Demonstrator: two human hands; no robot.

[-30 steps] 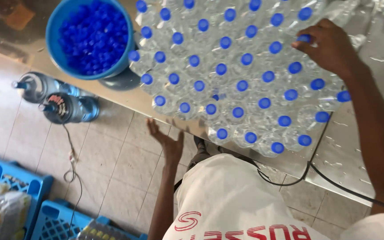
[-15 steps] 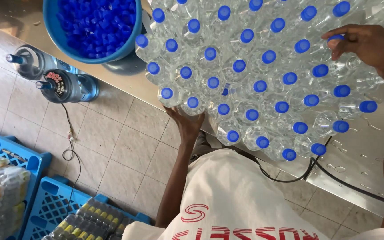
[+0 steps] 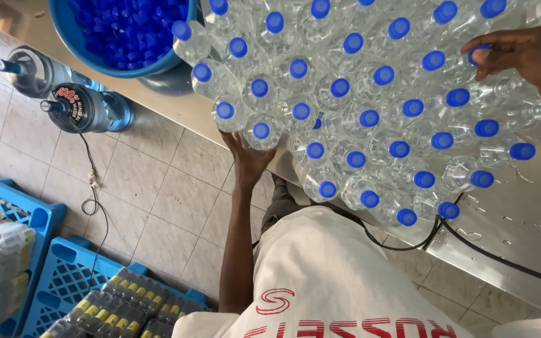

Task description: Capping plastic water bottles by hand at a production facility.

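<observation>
- Crowding the steel worktop (image 3: 521, 213), a tight cluster of clear plastic bottles (image 3: 358, 119) with blue caps stands upright, reaching right to the near edge.
- Right hand (image 3: 524, 59) rests at the far right of the cluster, its fingers (image 3: 486, 53) pinched together on one blue cap (image 3: 478, 55).
- Left hand (image 3: 248, 159) presses against the near-left edge of the cluster at the worktop's rim, fingers spread apart and flat on the outermost bottles, gripping none.
- A blue bucket (image 3: 79, 37) of loose blue caps sits just left of the bottles.
- Two large water jugs (image 3: 64, 91) stand on the tiled floor (image 3: 158, 188) below.
- Blue crates (image 3: 57, 275) hold packed small bottles.
- A black cable (image 3: 502, 260) trails across the worktop.
</observation>
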